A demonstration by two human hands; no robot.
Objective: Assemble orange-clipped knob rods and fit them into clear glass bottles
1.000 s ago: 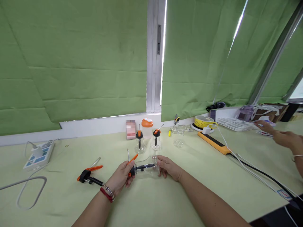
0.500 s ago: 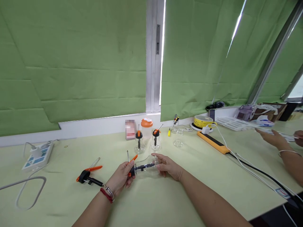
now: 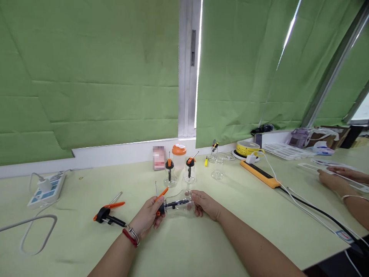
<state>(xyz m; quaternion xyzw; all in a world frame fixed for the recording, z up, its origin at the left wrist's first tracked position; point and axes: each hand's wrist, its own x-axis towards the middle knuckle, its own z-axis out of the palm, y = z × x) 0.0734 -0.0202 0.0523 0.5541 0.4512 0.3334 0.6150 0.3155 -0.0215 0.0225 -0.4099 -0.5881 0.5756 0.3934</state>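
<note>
My left hand (image 3: pixel 148 213) is closed round the black-and-orange pump top (image 3: pixel 162 207) of a clear glass bottle (image 3: pixel 179 202), which lies on its side above the table. A black tube runs inside the bottle, and a thin metal spout and an orange lever stick up past my left fingers. At the bottle's wide base, my right hand (image 3: pixel 206 204) grips the glass, thumb and fingers on either side. Left of my left wrist lies another black-and-orange pump top (image 3: pixel 103 215) with its lever spread. Two glass bottles with pump tops, one on the left (image 3: pixel 170 175) and one on the right (image 3: pixel 190 173), stand upright behind.
An orange-lidded cup (image 3: pixel 179 154) and a pink box (image 3: pixel 158 158) stand by the wall. Further right are a glass bottle without a top (image 3: pixel 217 169), a yellow lidded container (image 3: pixel 248 148) and an orange power strip (image 3: pixel 259 175). A white power strip (image 3: pixel 47 190) lies left. Another person's hands (image 3: pixel 334 179) hold a white strip.
My right hand has shifted its fingers slightly on the bottle's base; my left hand keeps its hold. The other person's hands have come together over a white strip.
</note>
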